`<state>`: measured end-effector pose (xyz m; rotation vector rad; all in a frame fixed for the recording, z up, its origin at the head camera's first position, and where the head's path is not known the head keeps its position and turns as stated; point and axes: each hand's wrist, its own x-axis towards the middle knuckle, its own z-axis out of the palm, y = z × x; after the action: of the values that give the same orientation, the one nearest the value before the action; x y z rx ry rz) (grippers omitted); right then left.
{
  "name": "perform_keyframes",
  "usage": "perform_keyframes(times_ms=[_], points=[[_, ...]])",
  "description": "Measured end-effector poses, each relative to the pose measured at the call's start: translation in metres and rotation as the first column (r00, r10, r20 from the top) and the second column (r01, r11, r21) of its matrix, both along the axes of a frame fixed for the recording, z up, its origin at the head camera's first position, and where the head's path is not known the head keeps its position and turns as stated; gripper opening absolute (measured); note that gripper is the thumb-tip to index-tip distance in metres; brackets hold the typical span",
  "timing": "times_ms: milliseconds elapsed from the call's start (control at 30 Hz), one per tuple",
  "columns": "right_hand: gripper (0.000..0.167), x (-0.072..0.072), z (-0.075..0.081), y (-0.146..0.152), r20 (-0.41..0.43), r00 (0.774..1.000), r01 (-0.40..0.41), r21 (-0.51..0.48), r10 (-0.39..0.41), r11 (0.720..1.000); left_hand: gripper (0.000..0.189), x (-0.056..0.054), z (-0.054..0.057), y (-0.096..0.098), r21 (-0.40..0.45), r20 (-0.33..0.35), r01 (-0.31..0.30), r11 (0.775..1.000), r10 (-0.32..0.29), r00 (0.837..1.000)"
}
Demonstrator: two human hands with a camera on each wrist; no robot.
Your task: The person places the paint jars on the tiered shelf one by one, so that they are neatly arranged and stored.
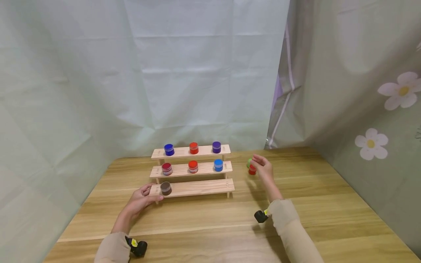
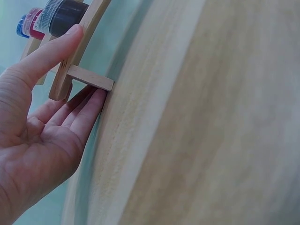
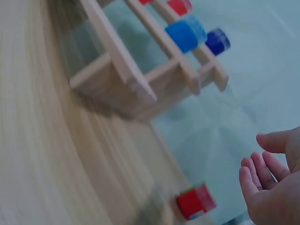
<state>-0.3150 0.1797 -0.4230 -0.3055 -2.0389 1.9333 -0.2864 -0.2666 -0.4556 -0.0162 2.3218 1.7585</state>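
A three-tier wooden rack [image 1: 197, 188] stands on the table. Its top step carries blue, red and purple jars, and its middle step dark red, red and blue ones. A brown jar [image 1: 166, 188] sits at the left of the bottom step. My left hand [image 1: 154, 194] rests at that step's left end, thumb [image 2: 70, 37] on the board's edge and straight fingers [image 2: 89, 105] against the foot. Right of the rack, my right hand [image 1: 257, 163] hovers open just beside a red jar [image 1: 252, 170] and a green one [image 1: 249, 162]. The right wrist view shows the red jar [image 3: 196, 201] apart from the fingers [image 3: 251, 180].
The wooden table [image 1: 329, 204] is enclosed by pale cloth at the back and left. A flowered curtain [image 1: 371, 109] hangs on the right. Bare tabletop lies in front of the rack and to the right of the loose jars.
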Motion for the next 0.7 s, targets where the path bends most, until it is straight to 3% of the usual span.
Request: perform_keyframes(times_ms=[300, 533, 700], points=[[0.042, -0.007, -0.018, 0.01, 0.025, 0.999, 0.047, -0.049, -0.045, 0.998, 0.091, -0.002, -0.004, 0.0, 0.014, -0.017, -0.011, 1.0, 0.011, 1.0], [0.05, -0.011, -0.028, 0.016, 0.042, 0.996, 0.084, -0.17, -0.077, 0.982, 0.093, 0.0, -0.004, 0.001, 0.014, -0.03, -0.006, 1.0, 0.006, 1.0], [0.054, -0.015, -0.036, 0.017, 0.076, 0.996, 0.062, -0.152, -0.051, 0.986, 0.092, 0.001, -0.002, 0.002, 0.041, -0.034, -0.004, 0.999, 0.006, 0.999]])
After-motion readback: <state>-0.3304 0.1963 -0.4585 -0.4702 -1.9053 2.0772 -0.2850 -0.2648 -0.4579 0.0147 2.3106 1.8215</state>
